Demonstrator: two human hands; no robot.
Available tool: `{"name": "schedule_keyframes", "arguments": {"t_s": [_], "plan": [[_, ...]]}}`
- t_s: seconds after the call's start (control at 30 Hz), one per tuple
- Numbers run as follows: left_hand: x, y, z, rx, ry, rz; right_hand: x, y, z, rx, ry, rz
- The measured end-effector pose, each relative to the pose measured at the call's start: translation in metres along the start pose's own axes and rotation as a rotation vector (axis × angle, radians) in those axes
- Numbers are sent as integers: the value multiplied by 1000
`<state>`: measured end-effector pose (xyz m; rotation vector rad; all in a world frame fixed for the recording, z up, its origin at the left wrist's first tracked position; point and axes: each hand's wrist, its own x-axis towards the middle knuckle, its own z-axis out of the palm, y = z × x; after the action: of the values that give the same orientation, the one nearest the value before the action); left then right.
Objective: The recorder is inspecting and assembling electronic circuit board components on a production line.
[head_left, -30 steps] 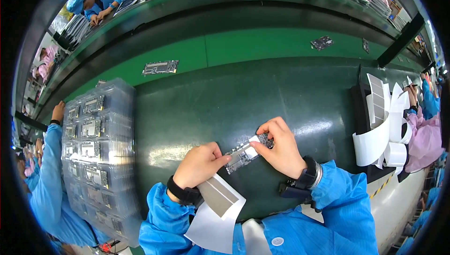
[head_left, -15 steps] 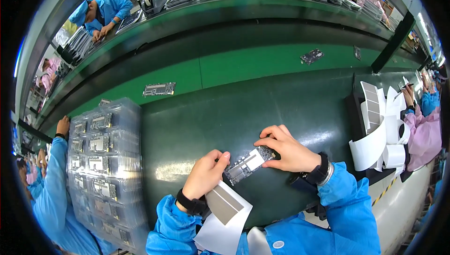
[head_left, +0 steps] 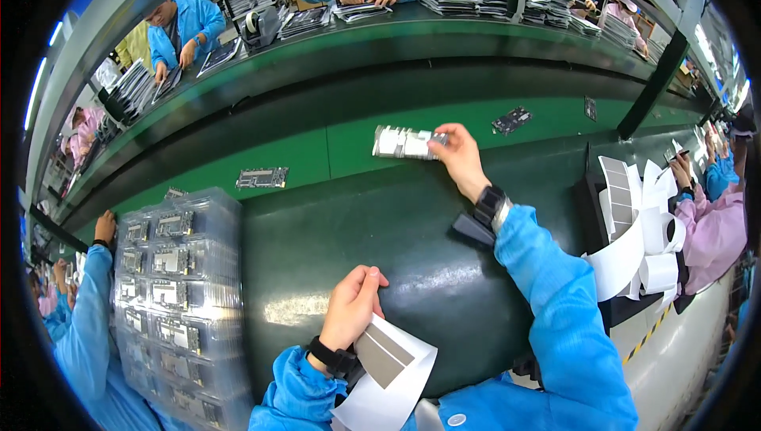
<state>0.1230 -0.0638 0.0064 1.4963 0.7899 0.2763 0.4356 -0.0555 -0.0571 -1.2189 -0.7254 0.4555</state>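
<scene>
Pinching rectangular circuit board [head_left: 404, 144], curved white sheet [head_left: 396, 390]

We're peering through the left of two side-by-side fisheyes worn on the head, so it's basically our own view, tipped down and forward over the dark green worktop [head_left: 305, 237]. Our left hand [head_left: 353, 304] is pretty close, our right hand [head_left: 460, 162] a bit further out. Up top we catch the far worktop [head_left: 396, 27], well off, and the metal frame [head_left: 93, 35] curves like crazy near the rim.
</scene>
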Motion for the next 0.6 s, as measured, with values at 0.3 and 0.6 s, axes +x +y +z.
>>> {"name": "schedule_keyframes", "arguments": {"t_s": [0.3,0.6], "plan": [[4,-4,1,2,-10,-50,59,31,-63,-894,386,-341],[4,-4,-1,8,-14,-79,47,14,-105,-1402,391,-70]]}}
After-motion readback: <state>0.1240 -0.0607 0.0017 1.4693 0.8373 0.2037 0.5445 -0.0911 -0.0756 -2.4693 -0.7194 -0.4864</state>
